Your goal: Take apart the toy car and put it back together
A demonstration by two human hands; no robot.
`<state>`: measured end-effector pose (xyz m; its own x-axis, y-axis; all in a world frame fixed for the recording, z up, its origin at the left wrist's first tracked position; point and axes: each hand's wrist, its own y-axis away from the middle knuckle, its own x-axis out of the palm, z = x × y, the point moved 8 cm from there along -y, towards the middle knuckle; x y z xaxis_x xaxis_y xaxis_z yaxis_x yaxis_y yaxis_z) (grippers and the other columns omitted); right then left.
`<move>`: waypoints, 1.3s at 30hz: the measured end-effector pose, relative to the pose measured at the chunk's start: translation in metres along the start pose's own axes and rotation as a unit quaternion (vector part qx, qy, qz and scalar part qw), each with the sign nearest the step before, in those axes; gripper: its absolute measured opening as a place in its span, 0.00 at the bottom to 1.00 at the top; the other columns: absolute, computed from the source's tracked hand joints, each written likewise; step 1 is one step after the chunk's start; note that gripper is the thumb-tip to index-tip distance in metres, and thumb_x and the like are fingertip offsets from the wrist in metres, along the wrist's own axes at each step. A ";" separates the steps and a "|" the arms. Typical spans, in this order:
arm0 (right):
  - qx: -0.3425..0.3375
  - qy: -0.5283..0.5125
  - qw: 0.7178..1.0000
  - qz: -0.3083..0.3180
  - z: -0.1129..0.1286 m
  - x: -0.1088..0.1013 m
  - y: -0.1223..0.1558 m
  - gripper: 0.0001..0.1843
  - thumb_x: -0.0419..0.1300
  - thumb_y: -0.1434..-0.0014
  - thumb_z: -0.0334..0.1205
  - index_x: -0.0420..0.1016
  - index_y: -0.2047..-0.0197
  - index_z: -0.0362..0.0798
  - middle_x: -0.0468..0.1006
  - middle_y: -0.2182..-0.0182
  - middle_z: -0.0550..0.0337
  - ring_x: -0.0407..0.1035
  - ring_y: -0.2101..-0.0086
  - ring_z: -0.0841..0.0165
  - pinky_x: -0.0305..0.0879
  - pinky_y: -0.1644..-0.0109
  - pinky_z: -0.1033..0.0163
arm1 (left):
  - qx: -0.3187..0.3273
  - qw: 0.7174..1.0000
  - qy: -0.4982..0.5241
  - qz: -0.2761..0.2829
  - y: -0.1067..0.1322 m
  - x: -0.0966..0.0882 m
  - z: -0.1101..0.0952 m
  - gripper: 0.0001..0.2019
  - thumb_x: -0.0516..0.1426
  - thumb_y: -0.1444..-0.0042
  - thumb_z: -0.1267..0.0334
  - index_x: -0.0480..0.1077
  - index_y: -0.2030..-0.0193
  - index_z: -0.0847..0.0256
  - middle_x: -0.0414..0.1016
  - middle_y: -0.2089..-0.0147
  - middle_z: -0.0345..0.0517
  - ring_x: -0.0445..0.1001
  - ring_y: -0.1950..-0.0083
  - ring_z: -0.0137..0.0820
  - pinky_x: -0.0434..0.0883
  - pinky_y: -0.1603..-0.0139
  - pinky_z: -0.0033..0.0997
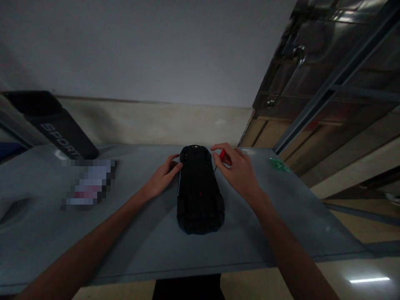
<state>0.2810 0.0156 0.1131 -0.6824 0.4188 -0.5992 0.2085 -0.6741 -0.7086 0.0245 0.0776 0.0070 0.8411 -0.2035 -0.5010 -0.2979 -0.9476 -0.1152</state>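
Observation:
A black toy car (200, 183) lies upside down on the table, its underside and wheels facing up. A small red spot shows on its underside. My left hand (162, 177) grips the car's left edge near the far wheel, thumb and fingers against its side. On the other side, my right hand (236, 168) is closed around a red-handled screwdriver (222, 154). Its thin shaft points down beside the car's right edge; the tip is too dark to make out.
The grey table (140, 246) meets a pale wall at the back. To the left stands a dark bottle (65, 129) marked SPORT, with a blurred-out flat item (89, 183) before it. Green crumpled plastic (279, 164) lies at the right. A metal frame post (312, 112) rises at the right edge.

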 end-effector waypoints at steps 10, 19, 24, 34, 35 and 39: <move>0.020 -0.038 0.999 0.001 -0.010 0.003 -0.001 0.11 0.62 0.23 0.39 0.84 0.43 0.57 0.79 0.68 0.64 0.73 0.66 0.60 0.73 0.51 0.54 | -0.009 1.000 0.010 0.000 0.000 0.001 0.002 0.42 0.56 0.22 0.34 0.67 0.14 0.62 0.91 0.31 0.65 0.88 0.27 0.58 0.76 0.18 0.63; 0.098 -0.126 0.986 -0.055 -0.026 -0.006 -0.004 0.08 0.63 0.22 0.50 0.79 0.49 0.57 0.80 0.68 0.65 0.76 0.67 0.62 0.70 0.60 0.58 | -0.015 0.999 0.044 0.012 -0.002 0.002 0.008 0.39 0.58 0.21 0.38 0.67 0.14 0.60 0.91 0.28 0.65 0.87 0.25 0.57 0.75 0.16 0.63; 0.120 -0.163 0.978 -0.043 -0.024 0.005 -0.002 0.11 0.66 0.23 0.54 0.79 0.54 0.58 0.83 0.68 0.62 0.77 0.66 0.60 0.72 0.59 0.57 | 0.008 0.999 0.053 0.006 -0.003 0.003 0.011 0.37 0.58 0.20 0.37 0.70 0.16 0.60 0.92 0.32 0.63 0.89 0.28 0.55 0.78 0.20 0.61; 0.080 -0.192 0.967 0.149 0.015 0.039 -0.039 0.08 0.68 0.20 0.49 0.81 0.53 0.56 0.87 0.62 0.62 0.80 0.62 0.63 0.73 0.53 0.59 | 0.019 0.998 0.064 0.003 0.000 0.007 0.009 0.38 0.59 0.21 0.38 0.70 0.16 0.62 0.94 0.38 0.62 0.91 0.36 0.52 0.81 0.26 0.59; 0.064 -0.185 0.964 0.180 0.023 0.043 -0.046 0.07 0.68 0.20 0.47 0.81 0.52 0.56 0.88 0.61 0.62 0.80 0.61 0.63 0.73 0.51 0.59 | 0.023 0.998 0.065 0.001 0.000 0.007 0.009 0.37 0.60 0.21 0.38 0.71 0.17 0.61 0.94 0.40 0.60 0.92 0.38 0.52 0.82 0.27 0.59; 0.013 -0.141 0.949 0.283 0.049 0.058 -0.066 0.02 0.69 0.18 0.40 0.83 0.48 0.54 0.90 0.57 0.60 0.81 0.58 0.63 0.72 0.47 0.58 | 0.039 0.998 0.056 -0.011 0.003 0.005 0.003 0.32 0.59 0.21 0.39 0.75 0.22 0.58 0.95 0.43 0.58 0.92 0.40 0.51 0.83 0.29 0.58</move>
<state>0.1937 0.0545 0.1434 -0.6274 -0.1917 -0.7548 0.5821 -0.7592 -0.2910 0.0265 0.0747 0.0014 0.8918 -0.2134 -0.3990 -0.3097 -0.9308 -0.1944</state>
